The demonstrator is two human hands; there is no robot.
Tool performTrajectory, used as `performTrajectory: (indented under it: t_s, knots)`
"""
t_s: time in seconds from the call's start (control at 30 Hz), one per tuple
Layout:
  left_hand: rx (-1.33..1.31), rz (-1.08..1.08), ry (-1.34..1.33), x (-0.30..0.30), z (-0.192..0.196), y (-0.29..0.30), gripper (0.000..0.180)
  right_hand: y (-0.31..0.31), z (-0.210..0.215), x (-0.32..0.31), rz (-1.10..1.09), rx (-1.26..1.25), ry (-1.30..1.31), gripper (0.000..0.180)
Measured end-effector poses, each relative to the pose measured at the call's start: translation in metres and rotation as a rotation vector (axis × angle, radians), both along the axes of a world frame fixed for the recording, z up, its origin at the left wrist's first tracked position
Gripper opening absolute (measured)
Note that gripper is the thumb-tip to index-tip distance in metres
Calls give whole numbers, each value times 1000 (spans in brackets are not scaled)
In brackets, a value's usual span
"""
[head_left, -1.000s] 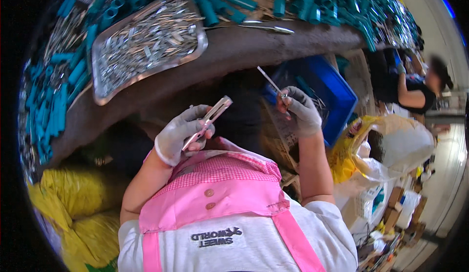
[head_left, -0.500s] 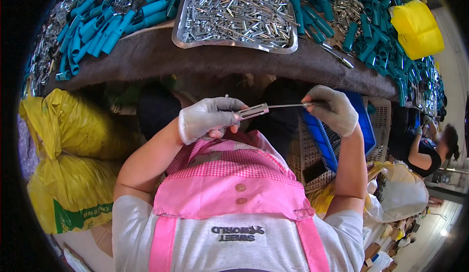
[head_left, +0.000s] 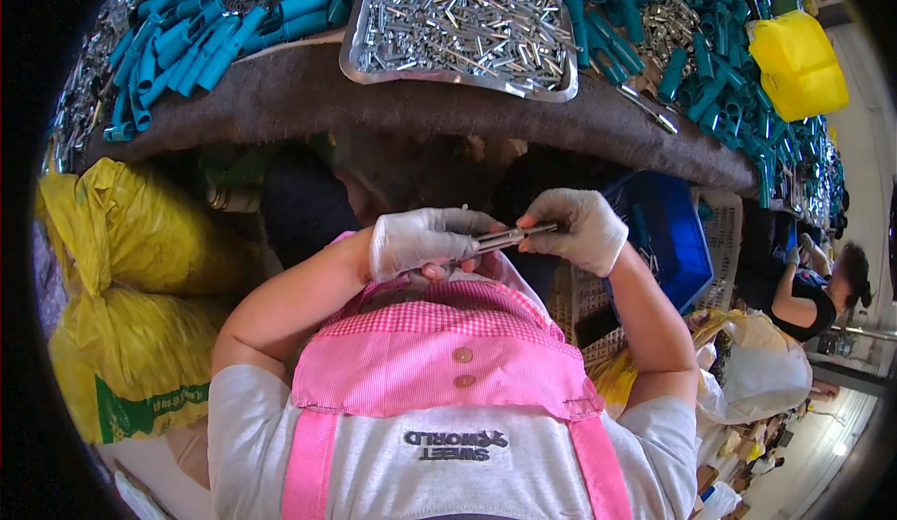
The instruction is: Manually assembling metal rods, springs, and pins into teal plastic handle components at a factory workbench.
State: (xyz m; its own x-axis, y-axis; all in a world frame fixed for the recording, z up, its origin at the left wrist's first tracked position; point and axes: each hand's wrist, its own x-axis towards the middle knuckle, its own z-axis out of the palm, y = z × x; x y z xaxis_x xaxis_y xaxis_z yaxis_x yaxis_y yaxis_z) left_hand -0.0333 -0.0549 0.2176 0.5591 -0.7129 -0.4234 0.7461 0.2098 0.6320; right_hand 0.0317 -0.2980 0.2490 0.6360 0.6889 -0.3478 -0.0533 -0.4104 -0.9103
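Over my lap, my left hand (head_left: 420, 242), in a pale glove with bare fingertips, is closed around a slotted metal tube (head_left: 502, 239). Its far end sticks out to the right. My right hand (head_left: 581, 228), also gloved, pinches at that end with thumb and fingers. Whether the thin rod now lies inside the tube or under the fingers, I cannot tell. Both hands are close together, above the pink apron (head_left: 430, 333). Beyond them, at the bench edge, a metal tray (head_left: 448, 80) holds many small silver pins (head_left: 467, 34).
Teal plastic tubes (head_left: 220, 53) are heaped on both sides of the tray. A metal rod piece (head_left: 647, 109) lies near the bench edge (head_left: 392, 109). Yellow sacks (head_left: 149, 240) stand left; a blue bin (head_left: 677, 240) and a yellow container (head_left: 799, 64) are right. A co-worker (head_left: 818, 286) sits far right.
My right hand has come left and slightly down, from the thin rod's outer end to the tube's end. The rod's long exposed length no longer shows. The left hand shifted slightly right and down.
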Motion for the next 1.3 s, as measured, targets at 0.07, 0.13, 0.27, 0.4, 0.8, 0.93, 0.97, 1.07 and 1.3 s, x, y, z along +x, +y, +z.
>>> performTrajectory:
  t_s: [0.07,0.13,0.27,0.4,0.8,0.93,0.97,1.07,1.3]
  knots:
    - [-104,31,41,-4,-12,-1,47,0,-3,-3,95,-22,-250,18]
    - [-187,79,115,-8,-15,0,47,2,-2,-8,-105,77,85,20]
    - [-247,112,149,-7,-11,6,45,-1,-18,-8,-283,257,266,20]
    - [-222,130,197,-6,-10,6,42,9,-16,-13,-190,229,-44,17]
    - [-466,227,479,-7,-29,10,37,37,-19,-16,-307,157,118,37]
    - [-436,238,454,-7,-28,13,29,48,-19,-26,-84,-4,-606,44]
    - [-408,275,415,-10,-25,15,31,50,-21,-22,-52,45,-576,45]
    - [-167,471,294,-12,-3,15,31,63,-12,-2,3,12,-290,42]
    - [-245,872,149,-21,12,41,24,81,53,165,-439,-66,-1130,18]
